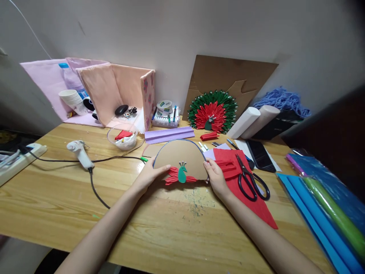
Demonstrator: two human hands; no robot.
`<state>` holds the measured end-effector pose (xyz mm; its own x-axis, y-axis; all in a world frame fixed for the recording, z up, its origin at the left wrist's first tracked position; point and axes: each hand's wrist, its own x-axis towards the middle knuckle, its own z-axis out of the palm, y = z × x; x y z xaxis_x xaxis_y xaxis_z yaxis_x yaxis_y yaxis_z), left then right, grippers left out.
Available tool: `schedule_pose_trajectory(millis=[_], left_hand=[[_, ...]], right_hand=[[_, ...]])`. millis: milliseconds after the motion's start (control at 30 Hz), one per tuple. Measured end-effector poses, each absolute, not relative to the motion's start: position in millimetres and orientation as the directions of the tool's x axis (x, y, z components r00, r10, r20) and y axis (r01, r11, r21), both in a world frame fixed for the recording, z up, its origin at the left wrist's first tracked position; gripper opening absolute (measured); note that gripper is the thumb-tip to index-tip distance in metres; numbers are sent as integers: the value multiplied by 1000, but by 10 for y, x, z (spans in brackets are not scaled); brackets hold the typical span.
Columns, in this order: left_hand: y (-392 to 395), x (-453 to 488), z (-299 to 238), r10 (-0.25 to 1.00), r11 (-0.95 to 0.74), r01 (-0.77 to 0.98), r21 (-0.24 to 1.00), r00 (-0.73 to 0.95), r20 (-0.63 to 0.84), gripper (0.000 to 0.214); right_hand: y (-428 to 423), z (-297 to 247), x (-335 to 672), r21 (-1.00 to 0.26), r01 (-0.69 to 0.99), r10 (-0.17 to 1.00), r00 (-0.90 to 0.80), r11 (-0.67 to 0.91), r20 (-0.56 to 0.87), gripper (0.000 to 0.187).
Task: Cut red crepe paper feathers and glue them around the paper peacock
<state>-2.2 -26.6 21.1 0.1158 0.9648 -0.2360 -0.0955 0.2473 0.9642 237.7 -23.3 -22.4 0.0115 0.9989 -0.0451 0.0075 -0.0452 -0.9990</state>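
A brown cardboard semicircle (179, 154) with a blue rim lies on the wooden table (171, 228). A green peacock body with red paper feathers (181, 175) is stuck at its lower edge. My left hand (149, 175) grips the semicircle's lower left corner, thumb on top. My right hand (215, 176) holds its lower right corner, fingers curled round the edge. Both hands are closed on the cardboard.
Black scissors (251, 180) lie on red paper (245, 186) to the right. A glue gun (80, 152) with its cable, a bowl (123, 137), purple paper (169, 134), a finished peacock fan (213, 111), a phone (259, 155), blue and green rolled sheets (322, 201).
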Motion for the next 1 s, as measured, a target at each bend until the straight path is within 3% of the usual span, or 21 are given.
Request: schedule_pose_trajectory(millis=[1000], left_hand=[[-230,-66,116,976,200,11,980,81,-200,54]], right_hand=[[-267,-212,2358,-999,35,999,-27,-17,-18,32]])
